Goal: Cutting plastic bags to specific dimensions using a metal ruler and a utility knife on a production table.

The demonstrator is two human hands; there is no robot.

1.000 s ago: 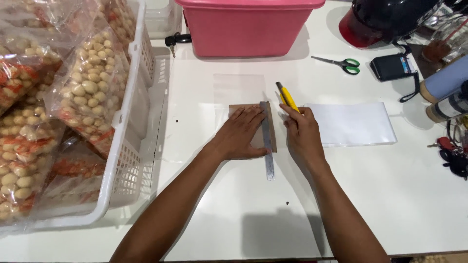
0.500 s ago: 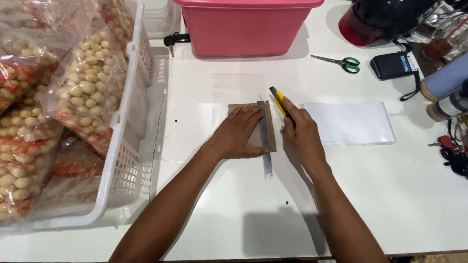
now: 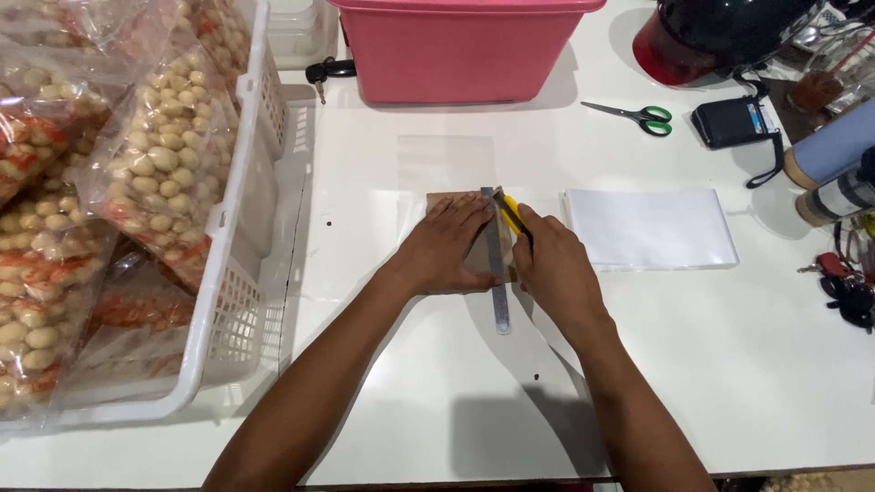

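My left hand (image 3: 447, 244) lies flat, fingers spread, pressing a metal ruler (image 3: 499, 292) onto a brown piece of card (image 3: 439, 198) on the white table (image 3: 693, 364). A clear plastic sheet (image 3: 445, 162) lies under the card and reaches toward the far side. My right hand (image 3: 551, 264) grips a yellow utility knife (image 3: 510, 210), its tip at the ruler's right edge near the card's far end. The ruler's near end sticks out past both hands.
A white basket (image 3: 239, 237) of bagged peanuts stands at the left. A pink tub (image 3: 456, 55) sits at the back. Green-handled scissors (image 3: 638, 114), a black pouch (image 3: 734, 123), a dark helmet (image 3: 720, 32), rolls (image 3: 834, 150), keys (image 3: 848, 292) and white sheets (image 3: 649, 228) lie to the right.
My right hand has slid the yellow knife along the ruler's edge, a little toward me. My left hand stays pressed on the ruler and card.
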